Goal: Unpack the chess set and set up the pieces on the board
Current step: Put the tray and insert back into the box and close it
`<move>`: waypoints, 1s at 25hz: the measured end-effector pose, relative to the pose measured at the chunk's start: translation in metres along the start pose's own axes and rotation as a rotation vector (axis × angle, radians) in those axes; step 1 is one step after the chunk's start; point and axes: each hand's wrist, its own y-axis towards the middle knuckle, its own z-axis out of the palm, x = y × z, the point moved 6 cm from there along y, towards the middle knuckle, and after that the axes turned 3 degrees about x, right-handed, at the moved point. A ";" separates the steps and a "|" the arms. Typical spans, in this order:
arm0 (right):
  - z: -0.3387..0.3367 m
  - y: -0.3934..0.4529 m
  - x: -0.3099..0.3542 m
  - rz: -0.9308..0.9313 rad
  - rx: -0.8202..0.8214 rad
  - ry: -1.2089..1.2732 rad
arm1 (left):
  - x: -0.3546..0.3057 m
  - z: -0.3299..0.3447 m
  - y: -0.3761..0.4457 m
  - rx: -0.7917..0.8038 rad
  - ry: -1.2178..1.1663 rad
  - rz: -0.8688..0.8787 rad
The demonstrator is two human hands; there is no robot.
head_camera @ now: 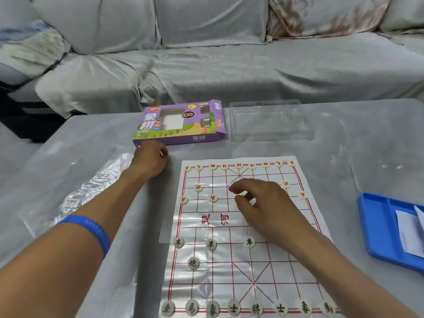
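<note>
Grey counter (344, 143) carries the board (241, 237), its long axis running away from the person; bare counter rings it. Right hand (263, 200) hovers mid-board, fingers (231, 187) pinching a piece (242, 193). Left hand (151, 161) curls shut beside the purple box (181, 122).

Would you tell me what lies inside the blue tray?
The blue tray holds white paper in one compartment. The frame's edge cuts off its right side, so the rest cannot be seen.

- Paper board (229, 267) with a red grid lies flat on the table
- Round white pieces (211, 244) stand on its lines
- Purple box (181, 125) lies beyond it
</note>
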 end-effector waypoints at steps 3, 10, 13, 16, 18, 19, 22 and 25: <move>0.001 -0.002 0.001 0.004 0.014 -0.014 | -0.003 0.001 -0.001 0.010 -0.030 -0.043; 0.000 -0.002 0.000 0.019 0.022 -0.023 | 0.000 0.009 -0.002 0.077 0.022 -0.032; 0.001 -0.002 -0.001 0.026 0.036 -0.045 | 0.000 0.009 -0.006 0.030 0.030 -0.005; 0.002 -0.002 -0.001 0.021 0.044 -0.057 | -0.002 0.010 -0.010 0.018 0.044 0.016; 0.002 -0.002 -0.001 0.014 0.039 -0.062 | 0.000 0.007 -0.015 -0.016 0.032 0.041; 0.002 -0.001 0.000 0.013 0.038 -0.062 | 0.002 0.003 -0.019 -0.038 0.013 0.039; 0.003 -0.001 0.001 0.010 0.053 -0.069 | 0.011 -0.007 -0.023 -0.088 -0.026 0.014; 0.004 -0.002 0.004 0.007 0.064 -0.093 | 0.014 -0.004 -0.024 -0.003 -0.050 -0.046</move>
